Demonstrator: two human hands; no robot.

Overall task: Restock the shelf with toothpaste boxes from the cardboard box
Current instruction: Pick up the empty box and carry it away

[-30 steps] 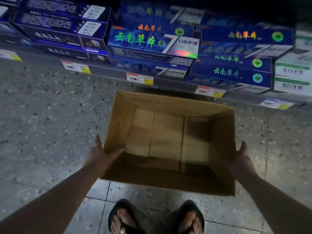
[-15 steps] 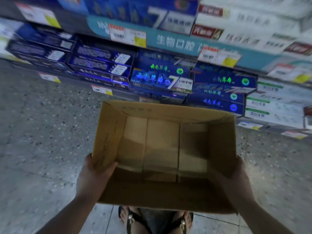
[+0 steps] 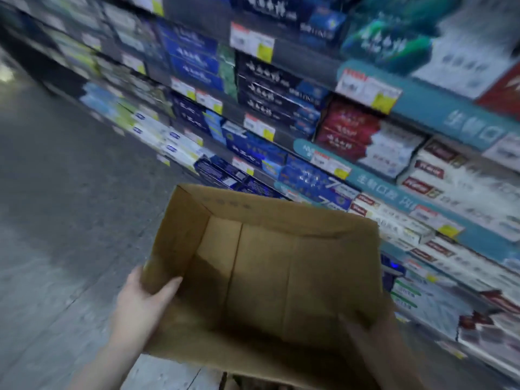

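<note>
While both hands grip it, the box [image 3: 270, 266] hangs open-topped in the air beside the shelf [image 3: 439, 114], its inside showing only bare cardboard. The left hand [image 3: 140, 311] clamps the near-left wall, thumb hooked inside the rim and fingers outside. The right hand [image 3: 368, 333] holds the near-right corner in shadow; its fingers are too dark to make out. Toothpaste boxes [image 3: 284, 97], blurred, fill the tiers behind yellow price tags [image 3: 264, 50], and grey floor [image 3: 62, 192] stretches left.

Grey speckled floor [image 3: 70, 220], dim aisle
</note>
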